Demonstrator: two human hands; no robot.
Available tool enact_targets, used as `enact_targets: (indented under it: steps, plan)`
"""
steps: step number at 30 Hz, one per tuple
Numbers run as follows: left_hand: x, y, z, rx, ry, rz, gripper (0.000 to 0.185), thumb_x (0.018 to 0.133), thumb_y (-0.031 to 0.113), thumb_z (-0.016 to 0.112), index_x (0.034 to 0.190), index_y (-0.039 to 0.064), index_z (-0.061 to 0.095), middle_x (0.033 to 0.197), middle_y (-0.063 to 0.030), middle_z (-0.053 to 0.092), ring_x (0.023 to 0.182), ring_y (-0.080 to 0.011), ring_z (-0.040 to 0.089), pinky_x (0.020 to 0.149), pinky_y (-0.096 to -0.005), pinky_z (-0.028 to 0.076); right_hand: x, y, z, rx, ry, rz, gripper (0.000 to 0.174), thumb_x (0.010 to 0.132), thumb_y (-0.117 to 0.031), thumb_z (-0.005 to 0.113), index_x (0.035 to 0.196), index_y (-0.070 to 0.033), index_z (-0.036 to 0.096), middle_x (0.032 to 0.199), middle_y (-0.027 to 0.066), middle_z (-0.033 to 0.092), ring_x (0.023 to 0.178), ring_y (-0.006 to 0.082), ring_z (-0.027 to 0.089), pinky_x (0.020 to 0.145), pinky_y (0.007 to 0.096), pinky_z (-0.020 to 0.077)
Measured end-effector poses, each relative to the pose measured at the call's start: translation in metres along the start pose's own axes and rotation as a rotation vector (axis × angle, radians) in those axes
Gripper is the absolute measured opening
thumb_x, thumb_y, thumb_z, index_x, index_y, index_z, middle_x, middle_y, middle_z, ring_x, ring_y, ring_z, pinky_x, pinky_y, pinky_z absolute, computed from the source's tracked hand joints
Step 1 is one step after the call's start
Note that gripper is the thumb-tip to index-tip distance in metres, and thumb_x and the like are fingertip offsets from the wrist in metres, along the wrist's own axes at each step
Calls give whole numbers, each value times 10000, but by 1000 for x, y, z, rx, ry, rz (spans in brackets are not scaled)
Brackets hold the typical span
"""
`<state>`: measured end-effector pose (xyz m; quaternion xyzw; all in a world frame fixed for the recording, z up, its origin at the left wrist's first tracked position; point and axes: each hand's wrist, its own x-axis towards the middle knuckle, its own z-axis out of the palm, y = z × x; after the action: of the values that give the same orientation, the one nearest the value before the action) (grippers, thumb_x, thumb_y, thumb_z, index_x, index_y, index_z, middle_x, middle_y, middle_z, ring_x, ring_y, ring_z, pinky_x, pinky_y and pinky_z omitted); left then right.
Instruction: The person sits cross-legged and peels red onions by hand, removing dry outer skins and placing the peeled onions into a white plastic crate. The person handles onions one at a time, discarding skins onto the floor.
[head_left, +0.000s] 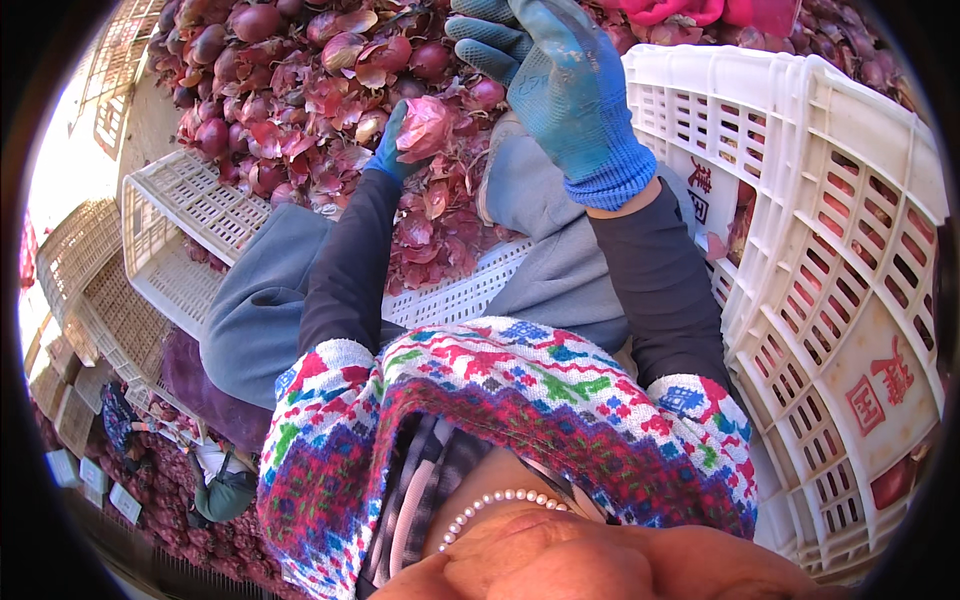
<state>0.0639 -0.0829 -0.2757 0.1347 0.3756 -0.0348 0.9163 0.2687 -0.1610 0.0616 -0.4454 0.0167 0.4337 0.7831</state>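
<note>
My left hand (394, 146), in a blue-green work glove, is closed around a red onion (425, 129) with loose papery skin, low over the heap. My right hand (562, 82), gloved alike, is raised near the top centre with its fingers apart; I see nothing in it, though its palm side is partly hidden. Beneath and beyond both hands lies a large heap of red onions (262, 97) and shed skins. Between my legs, loose skins lie over the edge of a white perforated plastic crate (450, 289).
White slatted crates (795, 150) holding red onions stand close on my right. An open white crate (195, 202) tilts at my left, with more crates (112, 300) beyond. Pink fabric (675, 11) lies at the top right. Other people (223, 484) are among onions at the lower left.
</note>
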Motion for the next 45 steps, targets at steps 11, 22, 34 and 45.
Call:
enact_targets:
  steps: [11, 22, 34, 45]
  plan:
    - [91, 114, 175, 490, -184, 450, 483, 1011, 460, 511, 1371, 138, 509, 1327, -89, 598, 1173, -265, 594, 1017, -405, 480, -8, -25, -26, 110, 241, -247, 334, 1043, -205, 527, 1304, -3, 579, 1112, 132, 691, 940, 218, 691, 807, 315, 567]
    - [121, -85, 37, 2145, 218, 72, 561, 952, 556, 568, 1353, 167, 524, 1295, -86, 604, 1126, -274, 608, 936, -417, 520, -29, 1, 0, 38, 115, -90, 268, 1026, -177, 562, 1231, -14, 618, 1069, 128, 703, 845, 158, 718, 724, 290, 625]
    - [31, -44, 7, -121, 113, -56, 649, 886, 661, 631, 1334, 199, 541, 1260, -84, 611, 1075, -284, 623, 848, -430, 564, -17, 12, -9, -50, 64, -176, 283, 1046, -179, 531, 1238, 16, 606, 1091, 148, 711, 913, 188, 733, 779, 307, 630]
    - [-70, 52, 159, -116, -138, 619, 554, 1030, 436, 527, 1377, 6, 493, 1344, -134, 584, 1187, -253, 604, 1026, -412, 505, -6, 78, -26, -753, -51, 17, 495, 895, -246, 742, 1305, -40, 555, 1124, 89, 636, 990, 161, 616, 830, 304, 536]
